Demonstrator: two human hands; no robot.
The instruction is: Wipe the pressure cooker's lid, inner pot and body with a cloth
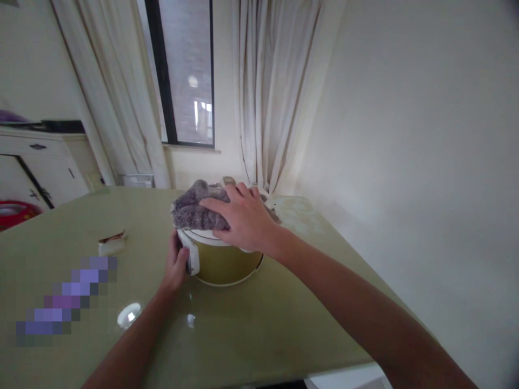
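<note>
On the green table [279, 319] stands a round appliance [227, 265] with a gold-coloured body and white trim; it looks like a rice cooker. A fluffy grey cloth [194, 208] is bunched over its top and hides most of the lid. My right hand [245, 216] lies over the cloth, fingers bent around it and pressing it onto the lid. At the appliance's left side, my left hand [177, 262] grips the white protruding part, thumb in front; its other fingers are partly hidden.
A small white packet [112, 244] lies left on the table, with a pixelated patch nearer me. A shiny round reflection [128, 314] shows by my left forearm. A wall [425, 162] borders the table's right; curtains [271, 92] and a window [188, 70] stand behind. A white cabinet [48, 162] is far left.
</note>
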